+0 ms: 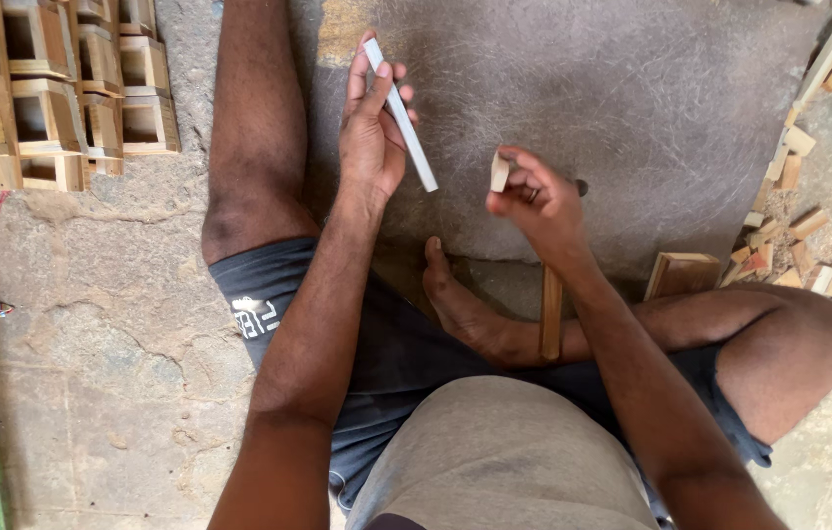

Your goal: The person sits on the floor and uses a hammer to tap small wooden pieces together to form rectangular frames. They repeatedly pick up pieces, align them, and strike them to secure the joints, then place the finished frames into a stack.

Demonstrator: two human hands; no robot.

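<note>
Your left hand [373,128] is closed around a pale flat wooden strip [401,115] above the grey floor slab [632,118], while your right hand [538,201] pinches a small wooden block [499,173] beside it, stacked wooden boxes [53,93] sitting at the floor's top-left corner.

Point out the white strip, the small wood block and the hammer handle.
white strip [404,118], head view, mid-length.
small wood block [499,173], head view, its pale face.
hammer handle [551,314], head view, middle of the shaft.

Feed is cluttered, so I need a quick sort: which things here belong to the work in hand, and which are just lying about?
In hand:
left hand holds a white strip
right hand pinches a small wood block

Lying about:
hammer handle
stacked wooden boxes
wood offcuts
flat wooden box
</note>
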